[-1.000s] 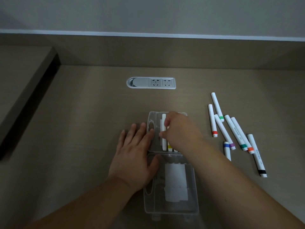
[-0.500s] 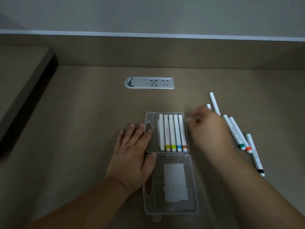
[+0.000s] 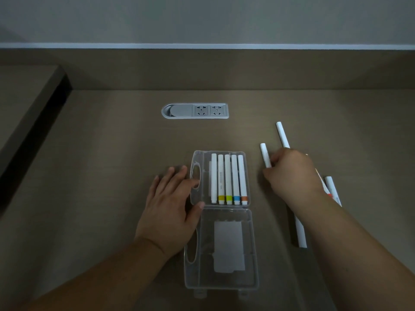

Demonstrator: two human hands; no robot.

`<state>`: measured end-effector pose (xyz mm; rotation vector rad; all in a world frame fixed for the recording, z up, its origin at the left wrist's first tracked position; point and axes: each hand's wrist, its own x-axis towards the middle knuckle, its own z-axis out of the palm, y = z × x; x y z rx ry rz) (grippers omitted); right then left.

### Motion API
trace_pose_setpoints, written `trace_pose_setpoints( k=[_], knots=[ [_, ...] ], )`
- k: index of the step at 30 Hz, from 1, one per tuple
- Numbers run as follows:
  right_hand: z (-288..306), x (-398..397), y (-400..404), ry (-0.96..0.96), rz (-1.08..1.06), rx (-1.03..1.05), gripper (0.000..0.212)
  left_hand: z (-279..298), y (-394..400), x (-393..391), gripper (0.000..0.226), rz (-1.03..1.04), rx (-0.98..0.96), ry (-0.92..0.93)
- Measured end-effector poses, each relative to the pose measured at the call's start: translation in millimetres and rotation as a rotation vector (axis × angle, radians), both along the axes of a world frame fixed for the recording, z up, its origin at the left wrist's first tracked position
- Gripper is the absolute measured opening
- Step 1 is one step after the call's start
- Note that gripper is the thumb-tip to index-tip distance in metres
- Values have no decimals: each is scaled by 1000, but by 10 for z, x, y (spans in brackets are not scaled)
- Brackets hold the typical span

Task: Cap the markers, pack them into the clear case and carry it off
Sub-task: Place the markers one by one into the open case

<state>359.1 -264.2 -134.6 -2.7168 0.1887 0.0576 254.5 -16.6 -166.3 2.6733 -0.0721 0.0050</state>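
Clear case (image 3: 221, 223) lay open flat on the worktop (image 3: 101, 176), between the two hands. Left hand (image 3: 170, 207) rested flat with fingers straight, on the worktop at the case's left edge, thumb touching where the two halves meet. The far half, just right of the left fingertips, held five markers (image 3: 228, 178) side by side, coloured bands toward the person: yellow, green, blue, orange, and one I couldn't tell. The near half held only a white insert (image 3: 228, 246). Right hand (image 3: 292, 173) was curled over the loose markers (image 3: 282, 134) right of the case, fingers apparently closing on one white marker (image 3: 265, 155); the grip itself was hidden. More markers poked out past the right wrist. Socket panel (image 3: 195, 111) sat well beyond both hands.
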Motion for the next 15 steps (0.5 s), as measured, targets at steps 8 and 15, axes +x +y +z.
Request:
trace_pose_setpoints(
  k=[8, 15],
  knots=[
    [321, -164, 116, 532, -275, 1147, 13, -55, 20, 2, 51, 11, -37, -33],
    [364, -192, 207, 747, -196, 1544, 12, -55, 12, 7, 51, 10, -12, -27]
  ],
)
